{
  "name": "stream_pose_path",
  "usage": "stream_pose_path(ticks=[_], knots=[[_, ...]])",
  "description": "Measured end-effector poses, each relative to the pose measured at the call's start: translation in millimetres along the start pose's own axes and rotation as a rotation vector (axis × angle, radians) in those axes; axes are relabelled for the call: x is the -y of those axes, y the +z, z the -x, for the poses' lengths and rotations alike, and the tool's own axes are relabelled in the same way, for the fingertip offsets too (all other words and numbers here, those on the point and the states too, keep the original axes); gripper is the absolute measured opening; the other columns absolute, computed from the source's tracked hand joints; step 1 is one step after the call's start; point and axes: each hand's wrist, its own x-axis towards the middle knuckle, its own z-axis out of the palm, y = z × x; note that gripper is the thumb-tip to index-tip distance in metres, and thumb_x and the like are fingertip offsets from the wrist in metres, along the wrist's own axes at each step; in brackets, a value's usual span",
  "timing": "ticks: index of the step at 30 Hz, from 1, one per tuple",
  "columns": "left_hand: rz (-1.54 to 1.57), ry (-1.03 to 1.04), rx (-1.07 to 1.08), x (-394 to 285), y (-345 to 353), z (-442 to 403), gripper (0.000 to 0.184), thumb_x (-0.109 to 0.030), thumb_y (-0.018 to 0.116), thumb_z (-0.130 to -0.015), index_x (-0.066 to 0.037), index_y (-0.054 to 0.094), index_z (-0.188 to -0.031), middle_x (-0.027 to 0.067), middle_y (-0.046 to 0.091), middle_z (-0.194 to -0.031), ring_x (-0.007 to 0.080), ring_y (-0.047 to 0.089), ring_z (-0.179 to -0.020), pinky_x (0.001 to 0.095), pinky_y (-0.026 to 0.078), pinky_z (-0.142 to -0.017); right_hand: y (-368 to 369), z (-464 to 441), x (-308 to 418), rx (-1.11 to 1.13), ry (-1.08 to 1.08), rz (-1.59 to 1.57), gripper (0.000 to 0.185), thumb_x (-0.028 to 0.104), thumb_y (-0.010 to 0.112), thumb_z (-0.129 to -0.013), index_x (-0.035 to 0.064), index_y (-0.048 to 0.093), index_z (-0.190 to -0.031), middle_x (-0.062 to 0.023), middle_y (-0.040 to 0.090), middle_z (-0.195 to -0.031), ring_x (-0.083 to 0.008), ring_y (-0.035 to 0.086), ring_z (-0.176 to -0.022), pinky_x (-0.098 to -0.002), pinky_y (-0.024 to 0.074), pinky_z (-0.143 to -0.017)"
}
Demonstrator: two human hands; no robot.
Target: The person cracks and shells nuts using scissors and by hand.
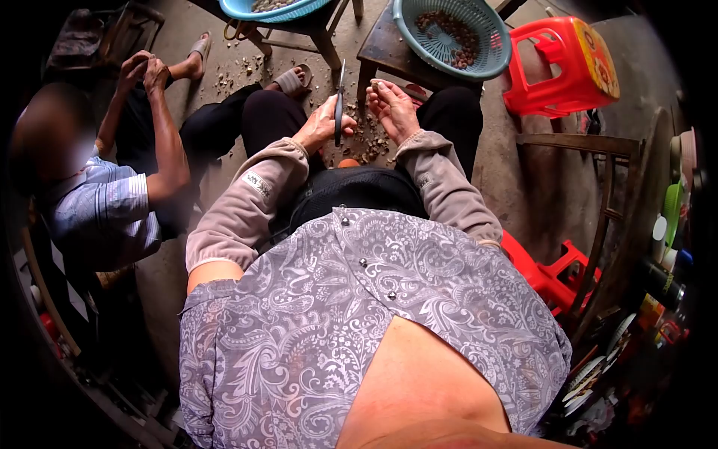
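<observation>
My left hand [319, 126] is closed round black-handled scissors [339, 112], whose narrow blade points up and away from me. Just to its right, my right hand [396, 114] pinches a small pale-brown piece [375, 84] between thumb and fingertips; it looks like a nut or shell, but is too small to name surely. The two hands are apart, above my lap. Below and between them, broken shell bits [372, 142] litter the floor. Ahead of my right hand, a blue plastic basket [490, 56] holds small brown nut-like pieces [460, 49].
The basket rests on a dark wooden stool [378, 51]. Another blue basket [295, 13] sits on a second wooden stool [323, 41]. A red plastic stool [550, 67] stands at right, a wooden chair frame [576, 142] nearer. At left sits another person [105, 202], both hands raised together.
</observation>
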Motion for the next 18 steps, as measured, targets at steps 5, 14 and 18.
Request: stream_pose_path(ticks=[5,14,18], knots=[[-0.547,0.098,-0.093,1,-7,-26,0.068,-0.018,0.058,-0.077,0.002,0.027,-0.134,0.0171,0.062,-0.095,0.024,0.06,-0.083,0.0328,0.047,-0.078,-5,-3,1,-0.028,-0.058,-0.037,0.012,0.013,0.057,-0.09,0.0071,0.06,-0.099,-0.004,0.064,-0.085,-0.0088,0.059,-0.07,-0.0203,0.0511,-0.06],[-0.874,0.181,-0.027,-13,31,-9,0.06,-0.019,0.05,-0.087,0.001,0.021,-0.136,0.0319,0.05,-0.115,0.0445,0.051,-0.106,0.0441,0.042,-0.088,-10,-9,-4,-0.061,-0.194,-0.065,0.011,0.011,0.06,-0.088,0.0063,0.06,-0.098,-0.0018,0.064,-0.084,-0.01,0.06,-0.07,-0.0227,0.0506,-0.062],[-0.909,0.221,-0.042,-4,27,-9,0.058,-0.019,0.046,-0.088,0.002,0.022,-0.136,0.0302,0.055,-0.105,0.0445,0.056,-0.095,0.0472,0.044,-0.082,-4,-4,-3,-0.056,-0.202,0.02,0.011,0.01,0.061,-0.087,0.0048,0.06,-0.096,-0.0026,0.065,-0.084,-0.0107,0.061,-0.07,-0.0231,0.051,-0.063]])
